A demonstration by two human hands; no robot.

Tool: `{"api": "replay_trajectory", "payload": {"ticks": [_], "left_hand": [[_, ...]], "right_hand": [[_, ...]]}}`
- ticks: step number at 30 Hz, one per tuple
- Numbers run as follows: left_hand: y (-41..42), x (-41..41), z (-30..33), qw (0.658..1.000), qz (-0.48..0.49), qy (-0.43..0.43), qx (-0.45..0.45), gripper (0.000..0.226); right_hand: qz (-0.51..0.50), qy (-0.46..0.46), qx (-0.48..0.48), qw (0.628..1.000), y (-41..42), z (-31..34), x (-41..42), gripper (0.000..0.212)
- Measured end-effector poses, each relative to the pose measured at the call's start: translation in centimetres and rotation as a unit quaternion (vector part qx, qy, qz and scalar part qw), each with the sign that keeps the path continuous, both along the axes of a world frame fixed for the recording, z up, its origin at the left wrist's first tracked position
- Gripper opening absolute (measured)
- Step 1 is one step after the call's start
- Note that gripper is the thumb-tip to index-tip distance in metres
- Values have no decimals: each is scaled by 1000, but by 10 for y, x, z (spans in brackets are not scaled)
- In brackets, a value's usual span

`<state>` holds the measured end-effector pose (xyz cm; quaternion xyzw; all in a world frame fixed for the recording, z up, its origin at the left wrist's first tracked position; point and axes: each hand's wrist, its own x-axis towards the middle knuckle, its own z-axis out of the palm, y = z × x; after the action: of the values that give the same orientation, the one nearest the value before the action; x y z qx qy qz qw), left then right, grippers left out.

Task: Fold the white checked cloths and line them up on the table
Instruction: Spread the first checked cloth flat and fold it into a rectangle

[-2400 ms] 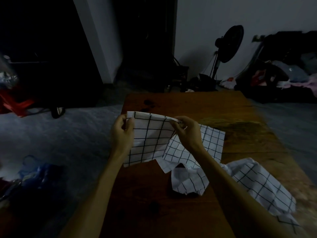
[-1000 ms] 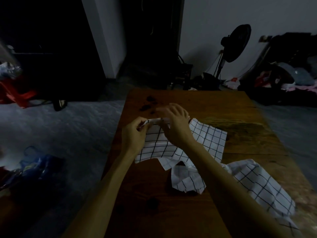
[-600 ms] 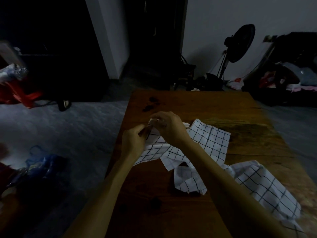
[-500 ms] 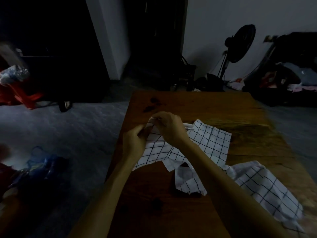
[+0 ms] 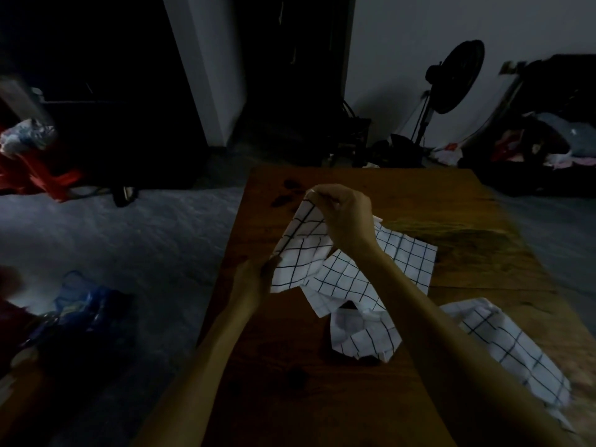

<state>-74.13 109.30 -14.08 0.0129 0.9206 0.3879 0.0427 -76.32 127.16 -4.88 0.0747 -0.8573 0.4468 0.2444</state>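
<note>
One cloth (image 5: 301,250), held level a moment ago, now hangs above the table's (image 5: 419,195) near-left edge, right hand (image 5: 343,214) pinching its top, left hand (image 5: 254,279) gripping its lower edge; fold unfinished.

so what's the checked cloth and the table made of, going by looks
Checked cloth: thin woven fabric, probably cotton, matte; it drapes and creases softly between the hands. Table: wood, brown with visible grain and plank seams, dull finish with dark stains.
</note>
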Motion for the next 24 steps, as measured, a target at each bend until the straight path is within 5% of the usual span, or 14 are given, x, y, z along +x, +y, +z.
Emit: {"api": "replay_trajectory", "payload": {"ticks": [9, 19, 24], "left_hand": [[17, -6, 36, 989, -20, 123, 74, 23], [22, -30, 30, 988, 79, 56, 117, 20], [25, -31, 45, 988, 47, 73, 128, 20]], "right_hand": [[8, -12, -14, 1000, 6, -4, 2, 19], [85, -44, -79, 992, 12, 0, 16, 13], [145, -158, -101, 972, 12, -3, 22, 47]]}}
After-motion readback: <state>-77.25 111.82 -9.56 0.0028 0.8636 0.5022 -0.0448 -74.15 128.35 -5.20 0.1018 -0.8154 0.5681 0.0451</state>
